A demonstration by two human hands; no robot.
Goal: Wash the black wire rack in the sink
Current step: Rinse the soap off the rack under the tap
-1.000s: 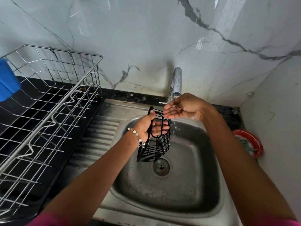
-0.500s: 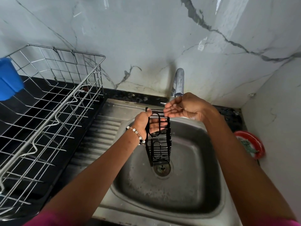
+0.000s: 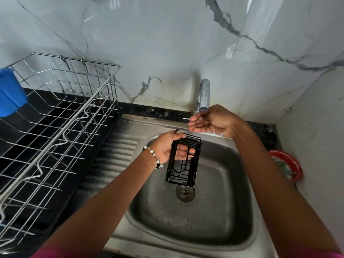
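Note:
My left hand [image 3: 167,146] grips the small black wire rack [image 3: 193,164] by its upper left edge and holds it upright over the steel sink [image 3: 232,211], above the drain [image 3: 185,192]. Its fingers show through the rack's wires. My right hand [image 3: 210,121] is cupped, palm up, right under the spout of the chrome tap [image 3: 203,95], just above and to the right of the rack, holding nothing. I cannot make out running water.
A large steel dish rack [image 3: 55,131] stands on the black counter at left, with a blue container [image 3: 10,92] at its far left. A red round object [image 3: 290,164] lies in the right corner. Marble walls close in behind and at right.
The left hand has turned the black rack from tilted to hanging upright with its open side facing me. The right hand stays cupped under the tap.

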